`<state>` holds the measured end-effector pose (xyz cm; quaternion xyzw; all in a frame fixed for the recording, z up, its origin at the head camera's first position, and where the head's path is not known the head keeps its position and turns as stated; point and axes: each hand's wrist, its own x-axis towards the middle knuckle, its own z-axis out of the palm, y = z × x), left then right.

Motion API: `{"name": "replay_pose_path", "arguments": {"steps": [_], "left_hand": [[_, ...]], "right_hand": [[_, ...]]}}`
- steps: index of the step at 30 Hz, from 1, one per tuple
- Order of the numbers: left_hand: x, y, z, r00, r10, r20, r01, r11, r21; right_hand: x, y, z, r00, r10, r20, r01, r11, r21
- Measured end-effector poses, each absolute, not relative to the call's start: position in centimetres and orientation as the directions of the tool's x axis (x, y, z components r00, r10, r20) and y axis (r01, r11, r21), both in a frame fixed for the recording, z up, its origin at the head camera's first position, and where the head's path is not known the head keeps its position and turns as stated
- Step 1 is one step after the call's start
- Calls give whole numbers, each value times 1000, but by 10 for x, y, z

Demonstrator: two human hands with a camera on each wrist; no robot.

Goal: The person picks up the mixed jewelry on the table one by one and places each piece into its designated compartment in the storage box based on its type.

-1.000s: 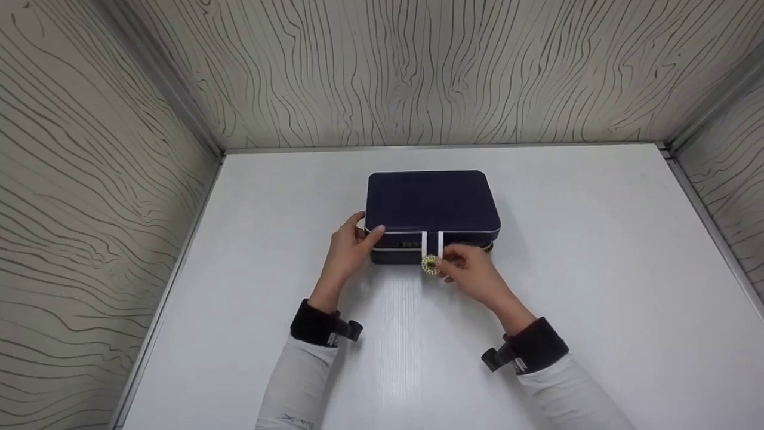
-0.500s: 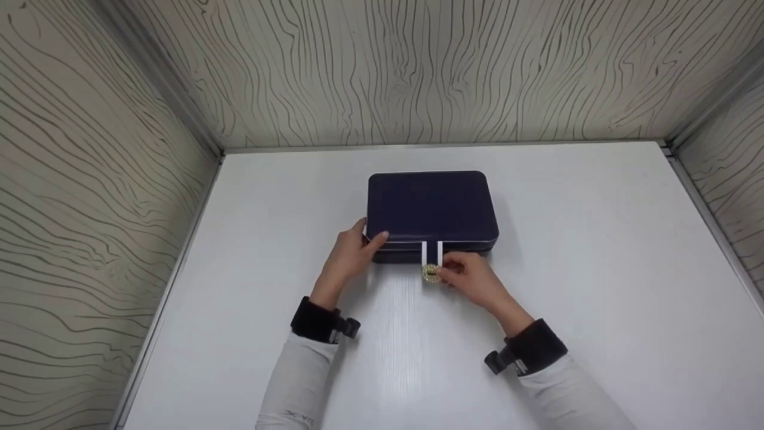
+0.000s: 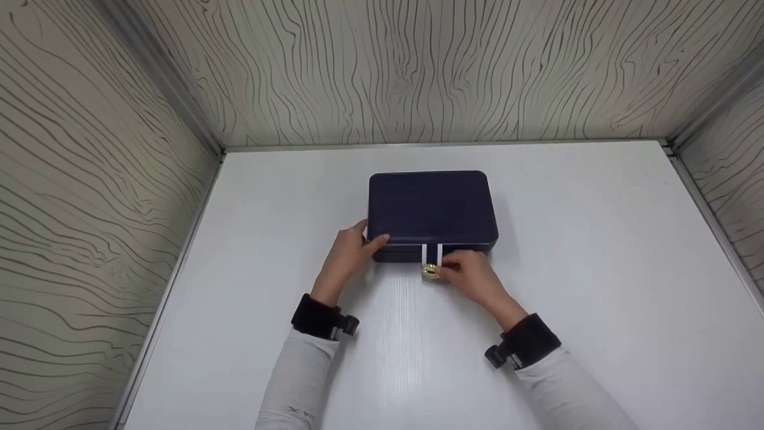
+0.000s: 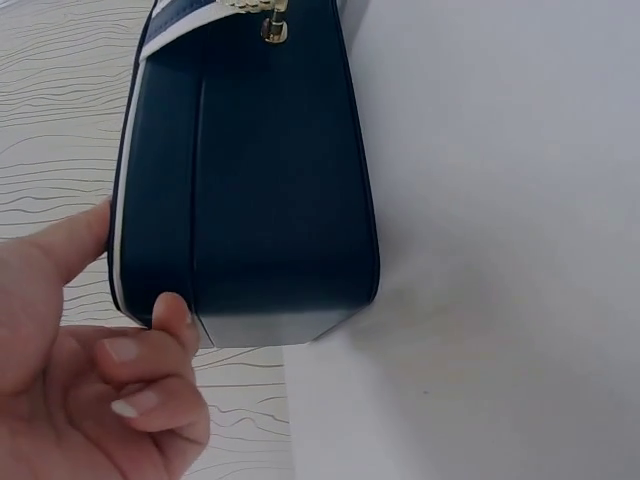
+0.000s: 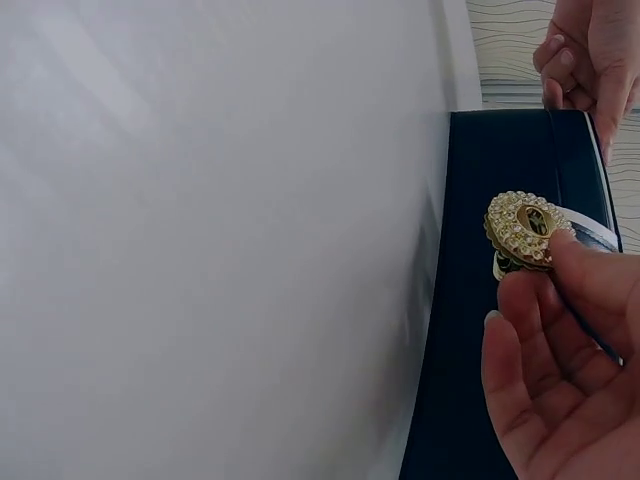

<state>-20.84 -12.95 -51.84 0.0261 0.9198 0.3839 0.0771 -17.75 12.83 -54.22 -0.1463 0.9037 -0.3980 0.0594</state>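
Note:
A dark navy box (image 3: pixel 432 206) with a closed lid and rounded corners sits on the white table. My left hand (image 3: pixel 351 254) is at its front left corner, thumb on the lid's edge; in the left wrist view a fingertip (image 4: pixel 172 310) touches the side near the lid seam. A navy strap with white edges (image 3: pixel 424 254) hangs from the lid over the front. At its end is a round gold clasp (image 5: pixel 525 228) set with rhinestones. My right hand (image 3: pixel 474 278) pinches the clasp's edge, beside a small gold post (image 4: pixel 275 28) on the box front.
The white table (image 3: pixel 268 197) surrounds the box. Wood-grain panels (image 3: pixel 388 71) stand behind and at both sides, with grey metal strips (image 3: pixel 179 83) at the corners. Both wrists wear black bands (image 3: pixel 314 316) with small cameras.
The lid has come down and the gap above the box body has closed. The right hand has carried the strap and clasp down with it, and the clasp now tilts toward the box front.

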Motion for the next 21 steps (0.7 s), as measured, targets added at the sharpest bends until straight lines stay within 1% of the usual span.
{"name": "replay_pose_path", "arguments": {"steps": [4, 11, 21], "left_hand": [[-209, -128, -515, -987, 87, -138, -39, 695, 717], [-210, -127, -512, -974, 65, -216, -116, 674, 730], [-211, -127, -509, -970, 53, -236, -141, 667, 732]], "right_hand": [[-179, 125, -543, -952, -304, 29, -245, 703, -667], [-180, 121, -543, -936, -333, 111, -340, 783, -521], [-179, 119, -545, -906, -362, 221, -423, 801, -423]]}}
